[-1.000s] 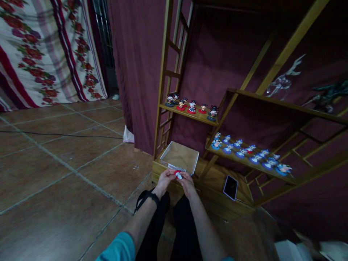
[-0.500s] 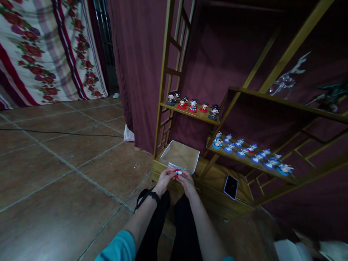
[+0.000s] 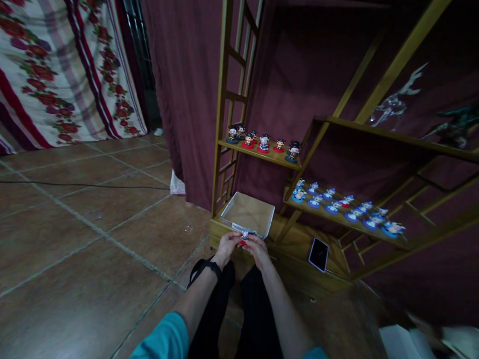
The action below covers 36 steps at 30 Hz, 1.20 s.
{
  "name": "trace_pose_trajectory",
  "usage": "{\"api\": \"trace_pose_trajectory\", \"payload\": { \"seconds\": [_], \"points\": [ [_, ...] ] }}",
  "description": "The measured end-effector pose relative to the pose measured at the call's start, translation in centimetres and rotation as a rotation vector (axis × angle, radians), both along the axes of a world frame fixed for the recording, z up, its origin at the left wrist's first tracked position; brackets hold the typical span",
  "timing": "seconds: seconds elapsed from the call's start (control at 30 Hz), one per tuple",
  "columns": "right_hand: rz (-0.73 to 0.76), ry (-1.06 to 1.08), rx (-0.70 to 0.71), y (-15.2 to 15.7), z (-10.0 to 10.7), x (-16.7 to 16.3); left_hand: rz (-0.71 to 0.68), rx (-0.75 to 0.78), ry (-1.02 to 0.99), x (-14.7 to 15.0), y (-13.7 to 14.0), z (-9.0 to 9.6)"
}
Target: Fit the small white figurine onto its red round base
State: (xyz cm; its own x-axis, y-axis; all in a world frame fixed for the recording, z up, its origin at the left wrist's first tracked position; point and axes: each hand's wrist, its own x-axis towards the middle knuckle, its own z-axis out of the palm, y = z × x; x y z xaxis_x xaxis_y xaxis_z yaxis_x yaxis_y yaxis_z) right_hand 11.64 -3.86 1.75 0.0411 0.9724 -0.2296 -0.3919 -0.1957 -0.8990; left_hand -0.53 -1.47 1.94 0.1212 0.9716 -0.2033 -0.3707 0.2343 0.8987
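Between my two hands is a small figurine [image 3: 244,236] with a white upper part and a red base, held upright in front of the cardboard box. My left hand [image 3: 227,246] grips it from the left, fingers closed at its side. From the right, my right hand [image 3: 257,248] pinches the same figurine. Just beyond the fingers lies a shallow open box [image 3: 249,210] with white edges and a brown inside. Several red- and black-based figurines [image 3: 263,143] stand on the upper left shelf. Blue-based figurines [image 3: 333,206] stand in rows on the lower right shelf.
A wooden shelf unit [image 3: 221,99] rises ahead, with a phone [image 3: 318,254] on its low bottom board at right. A clear deer-like ornament [image 3: 392,105] stands higher up. A black cable [image 3: 86,185] crosses the tiled floor. White boxes [image 3: 402,341] lie at lower right.
The figurine has been turned in my fingers, from lying sideways to upright with its red base down. Both hands stay at nearly the same place.
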Motion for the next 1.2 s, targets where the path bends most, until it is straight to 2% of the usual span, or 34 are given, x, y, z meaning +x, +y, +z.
{"api": "trace_pose_trajectory", "payload": {
  "seconds": [0.13,0.3,0.4,0.5,0.73,0.87,1.07,1.2],
  "points": [
    [-0.016,0.041,-0.016,0.2,0.0,0.0,-0.004,0.008,0.008,0.1,-0.1,0.1],
    [-0.068,0.100,-0.013,0.4,-0.4,0.1,-0.074,0.031,-0.036,0.3,-0.2,-0.1],
    [-0.035,0.094,-0.008,0.3,-0.4,0.3,-0.068,0.075,-0.016,0.6,-0.1,-0.5],
    [0.001,0.096,0.024,0.3,-0.5,0.4,-0.068,0.162,0.075,1.0,-0.1,-0.8],
    [-0.034,0.106,0.042,0.4,-0.4,0.4,-0.015,0.393,0.426,1.6,-1.2,-0.7],
    [-0.018,0.137,0.026,0.2,0.0,0.5,-0.045,0.443,0.592,1.6,-1.4,-0.2],
    [-0.003,0.143,-0.018,0.1,0.2,0.5,-0.057,0.447,0.622,1.4,-1.1,-0.2],
    [-0.006,0.135,-0.050,0.2,-0.2,0.5,0.005,0.422,0.602,1.2,-0.9,-0.7]
  ]
}}
